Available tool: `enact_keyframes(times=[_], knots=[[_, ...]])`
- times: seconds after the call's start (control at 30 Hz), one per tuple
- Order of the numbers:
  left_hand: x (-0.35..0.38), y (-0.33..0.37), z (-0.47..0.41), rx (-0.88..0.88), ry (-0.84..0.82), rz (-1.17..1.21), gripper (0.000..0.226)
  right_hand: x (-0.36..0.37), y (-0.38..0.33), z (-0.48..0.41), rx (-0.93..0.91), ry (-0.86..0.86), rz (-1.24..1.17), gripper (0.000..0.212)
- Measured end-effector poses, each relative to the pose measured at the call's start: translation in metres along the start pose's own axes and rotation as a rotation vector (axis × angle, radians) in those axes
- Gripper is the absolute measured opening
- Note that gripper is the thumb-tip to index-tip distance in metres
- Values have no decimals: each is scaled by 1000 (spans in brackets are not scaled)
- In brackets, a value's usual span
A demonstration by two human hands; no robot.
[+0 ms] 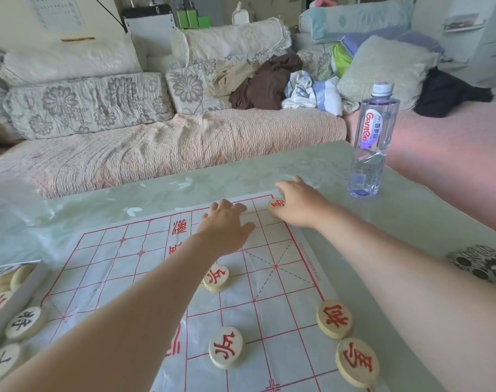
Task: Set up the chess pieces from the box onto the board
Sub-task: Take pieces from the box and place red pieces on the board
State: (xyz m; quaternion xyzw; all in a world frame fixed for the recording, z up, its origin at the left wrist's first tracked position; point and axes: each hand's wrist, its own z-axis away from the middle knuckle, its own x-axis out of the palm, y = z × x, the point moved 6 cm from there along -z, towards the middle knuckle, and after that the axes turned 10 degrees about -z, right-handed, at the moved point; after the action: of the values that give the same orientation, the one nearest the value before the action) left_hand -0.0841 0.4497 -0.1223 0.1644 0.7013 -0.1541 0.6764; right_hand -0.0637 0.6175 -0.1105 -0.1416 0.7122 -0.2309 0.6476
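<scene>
Head view: the right hand [300,206] pinches a red piece [276,205] on the far corner of the board [114,250], at about 1 o'clock from its middle. The left hand [227,224] lies flat with fingers straight, pressing the board just beside that piece, at its 9 o'clock. Four other red pieces [226,346] sit toward 5 o'clock. The box [20,299], pieces inside, is at 8 o'clock. A water bottle [372,137] stands at 2 o'clock on the table [411,222].

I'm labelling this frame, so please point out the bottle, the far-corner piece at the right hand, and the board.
bottle [372,131]: head view, on its label.
corner piece [276,205]: head view, on its red-marked top face.
board [99,261]: head view, on a bare square at its left side.
</scene>
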Motion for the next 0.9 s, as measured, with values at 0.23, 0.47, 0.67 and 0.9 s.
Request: enact_keyframes(times=[0.23,0.47,0.67,0.9], knots=[[-40,-46,52,-64,139,161,32,0,-85,29,-123,-32,-180,40],[-68,-156,145,-254,166,216,25,56,-215,70,-281,-165,-325,26],[-77,-264,231,-464,224,234,25,117,-321,97,-389,-294,-289,24],[-61,-360,304,-612,309,92,24,181,-428,112,-520,-372,-215,24]])
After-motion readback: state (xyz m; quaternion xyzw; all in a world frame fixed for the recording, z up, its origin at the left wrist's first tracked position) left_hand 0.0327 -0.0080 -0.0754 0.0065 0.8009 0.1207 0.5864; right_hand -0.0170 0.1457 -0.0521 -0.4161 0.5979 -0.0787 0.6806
